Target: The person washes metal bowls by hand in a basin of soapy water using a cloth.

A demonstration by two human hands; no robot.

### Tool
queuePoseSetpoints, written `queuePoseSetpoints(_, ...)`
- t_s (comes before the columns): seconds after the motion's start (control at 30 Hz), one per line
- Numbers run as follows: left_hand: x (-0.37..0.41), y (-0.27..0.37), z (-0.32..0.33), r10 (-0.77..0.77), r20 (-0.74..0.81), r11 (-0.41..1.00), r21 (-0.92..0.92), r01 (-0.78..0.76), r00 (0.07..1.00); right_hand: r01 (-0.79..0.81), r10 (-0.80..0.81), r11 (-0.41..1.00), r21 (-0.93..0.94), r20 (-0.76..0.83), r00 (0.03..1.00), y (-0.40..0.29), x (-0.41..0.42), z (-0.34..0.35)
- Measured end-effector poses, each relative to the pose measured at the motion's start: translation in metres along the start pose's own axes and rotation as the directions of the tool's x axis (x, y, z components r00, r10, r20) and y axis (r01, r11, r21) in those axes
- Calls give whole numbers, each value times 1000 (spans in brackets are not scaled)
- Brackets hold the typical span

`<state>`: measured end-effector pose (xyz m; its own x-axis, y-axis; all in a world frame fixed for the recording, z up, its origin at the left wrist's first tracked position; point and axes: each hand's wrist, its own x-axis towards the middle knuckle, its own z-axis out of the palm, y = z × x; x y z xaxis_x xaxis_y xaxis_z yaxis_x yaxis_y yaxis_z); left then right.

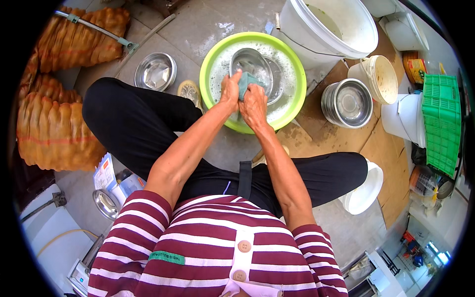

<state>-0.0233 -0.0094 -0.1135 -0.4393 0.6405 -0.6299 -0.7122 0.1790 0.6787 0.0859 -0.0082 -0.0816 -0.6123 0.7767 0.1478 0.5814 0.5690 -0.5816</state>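
A lime-green plastic basin (300,92) of sudsy water stands on the floor before me. Over the suds, a round stainless steel bowl (246,59) is tilted, its near rim gripped by my left hand (231,89). My right hand (255,105) is closed on a teal cloth (246,82), which lies against that bowl's near side. Beneath and to the right, another metal bowl (276,80) sits partly in the suds. Left of the basin are nested steel bowls (155,70); a taller stack of steel bowls (328,102) stands to its right.
A large white bucket (304,41) holding liquid stands beyond the basin at the right. Farther right are a cream bucket (365,74), a white bucket (400,115) and a green plastic crate (441,122). Filled orange mesh sacks (59,130) lie at the left. Flattened cardboard (334,143) covers floor at right.
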Motion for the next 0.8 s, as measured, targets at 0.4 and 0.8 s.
queuePoseSetpoints(0.4,12,84,7,-18,108,497,864,-85,994,185,-184,881,-435,45,982,85,27,-45)
queuePoseSetpoints(0.8,-6,35,21,509,373,56,885,-462,776,-162,233,906,-391,140,963,74,19,16)
